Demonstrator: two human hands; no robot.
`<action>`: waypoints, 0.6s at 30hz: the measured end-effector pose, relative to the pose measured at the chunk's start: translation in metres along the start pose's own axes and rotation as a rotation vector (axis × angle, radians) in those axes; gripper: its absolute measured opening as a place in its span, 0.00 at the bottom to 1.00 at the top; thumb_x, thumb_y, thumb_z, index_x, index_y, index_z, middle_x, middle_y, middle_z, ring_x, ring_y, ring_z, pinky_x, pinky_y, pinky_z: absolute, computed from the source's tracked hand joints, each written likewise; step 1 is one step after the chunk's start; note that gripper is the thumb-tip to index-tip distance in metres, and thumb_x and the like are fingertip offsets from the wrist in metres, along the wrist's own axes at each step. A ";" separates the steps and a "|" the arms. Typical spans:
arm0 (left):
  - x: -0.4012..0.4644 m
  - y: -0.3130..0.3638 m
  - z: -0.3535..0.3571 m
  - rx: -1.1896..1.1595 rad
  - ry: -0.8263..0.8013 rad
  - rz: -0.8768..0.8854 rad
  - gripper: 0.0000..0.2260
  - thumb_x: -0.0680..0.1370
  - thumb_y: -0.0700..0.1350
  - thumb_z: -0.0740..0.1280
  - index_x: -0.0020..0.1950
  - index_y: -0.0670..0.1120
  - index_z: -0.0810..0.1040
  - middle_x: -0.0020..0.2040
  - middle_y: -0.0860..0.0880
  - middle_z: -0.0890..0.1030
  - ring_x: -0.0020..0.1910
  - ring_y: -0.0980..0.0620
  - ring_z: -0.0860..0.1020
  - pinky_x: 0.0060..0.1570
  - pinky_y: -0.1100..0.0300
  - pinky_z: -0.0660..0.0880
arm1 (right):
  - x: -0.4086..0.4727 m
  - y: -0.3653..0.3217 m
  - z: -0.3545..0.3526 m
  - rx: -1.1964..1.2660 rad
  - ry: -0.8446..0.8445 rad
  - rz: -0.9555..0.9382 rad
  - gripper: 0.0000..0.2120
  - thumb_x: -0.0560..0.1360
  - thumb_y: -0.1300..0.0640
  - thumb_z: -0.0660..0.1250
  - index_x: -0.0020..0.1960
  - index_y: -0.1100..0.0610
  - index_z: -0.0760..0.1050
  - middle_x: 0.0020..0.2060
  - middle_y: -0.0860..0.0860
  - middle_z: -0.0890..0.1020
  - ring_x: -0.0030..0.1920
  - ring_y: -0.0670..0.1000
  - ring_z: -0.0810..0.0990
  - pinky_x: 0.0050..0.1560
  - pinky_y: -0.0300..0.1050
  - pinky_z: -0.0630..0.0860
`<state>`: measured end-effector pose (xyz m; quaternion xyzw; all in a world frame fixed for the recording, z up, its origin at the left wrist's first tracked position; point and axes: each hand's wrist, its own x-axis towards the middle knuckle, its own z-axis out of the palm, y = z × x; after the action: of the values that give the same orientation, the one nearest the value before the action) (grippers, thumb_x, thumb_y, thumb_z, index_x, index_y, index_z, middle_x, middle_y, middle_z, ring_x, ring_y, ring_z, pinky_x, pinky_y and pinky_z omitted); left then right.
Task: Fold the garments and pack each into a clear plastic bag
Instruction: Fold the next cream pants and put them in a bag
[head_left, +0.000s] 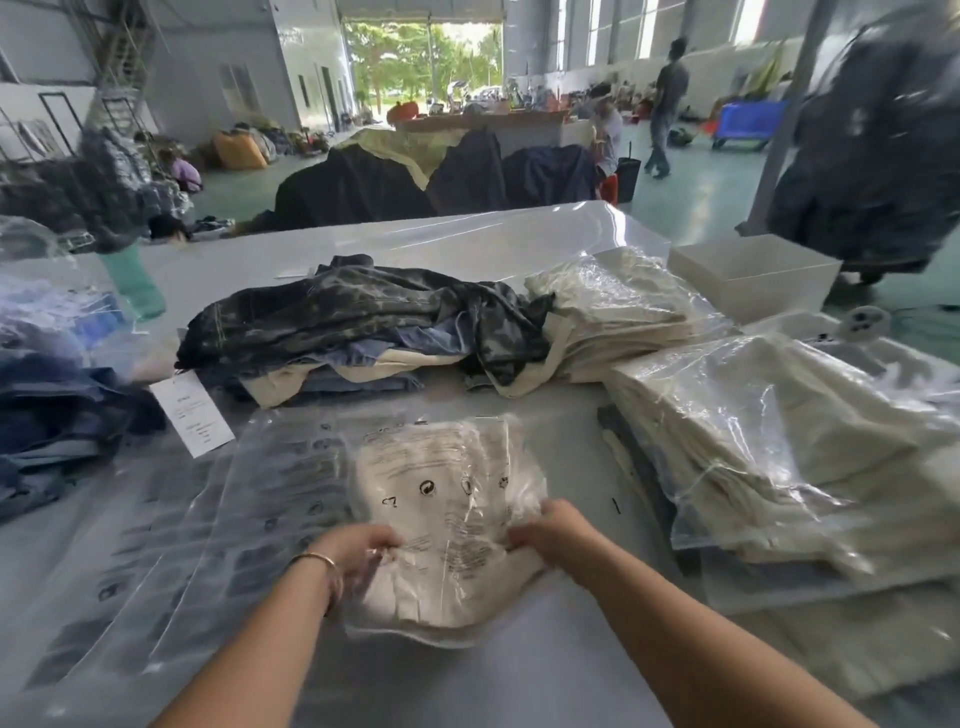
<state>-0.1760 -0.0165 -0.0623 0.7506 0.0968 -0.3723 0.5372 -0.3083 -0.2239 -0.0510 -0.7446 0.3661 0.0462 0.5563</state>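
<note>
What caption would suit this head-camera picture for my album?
Both hands, left hand and right hand, grip a clear printed plastic bag holding a folded cream garment.

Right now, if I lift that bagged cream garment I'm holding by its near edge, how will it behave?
The bagged cream garment will probably sag, since it is soft folded cloth. Its glossy, wrinkled film looks slippery, so it may slide between the left hand and right hand. The near end looks unsealed, so the cloth could creep out.

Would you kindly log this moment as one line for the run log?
step: bagging | left hand: grips bag edge | right hand: grips bag edge | cream garment: partly inside clear bag | packed stack: right
</note>
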 end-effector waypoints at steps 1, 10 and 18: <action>-0.002 0.008 0.004 -0.115 -0.083 -0.030 0.13 0.72 0.36 0.67 0.28 0.39 0.80 0.24 0.43 0.78 0.21 0.47 0.77 0.24 0.62 0.74 | -0.001 -0.009 -0.009 -0.048 0.044 -0.041 0.07 0.63 0.60 0.75 0.40 0.57 0.79 0.36 0.53 0.83 0.37 0.53 0.81 0.39 0.47 0.79; -0.045 0.101 0.135 -0.454 -0.394 0.366 0.07 0.76 0.32 0.62 0.40 0.39 0.77 0.28 0.46 0.79 0.23 0.56 0.77 0.24 0.68 0.74 | -0.044 -0.043 -0.169 -0.471 0.843 -0.489 0.21 0.69 0.49 0.73 0.62 0.46 0.78 0.46 0.54 0.83 0.51 0.57 0.77 0.56 0.49 0.64; -0.075 0.120 0.266 -0.200 -0.652 0.387 0.03 0.79 0.36 0.63 0.46 0.42 0.76 0.37 0.46 0.81 0.32 0.53 0.78 0.30 0.62 0.77 | -0.047 0.003 -0.280 -0.608 1.384 -0.210 0.23 0.74 0.53 0.68 0.68 0.49 0.70 0.65 0.53 0.73 0.68 0.56 0.64 0.71 0.58 0.51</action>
<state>-0.2848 -0.2797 0.0364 0.5414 -0.1864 -0.4718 0.6705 -0.4396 -0.4426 0.0746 -0.7549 0.5298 -0.3855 -0.0280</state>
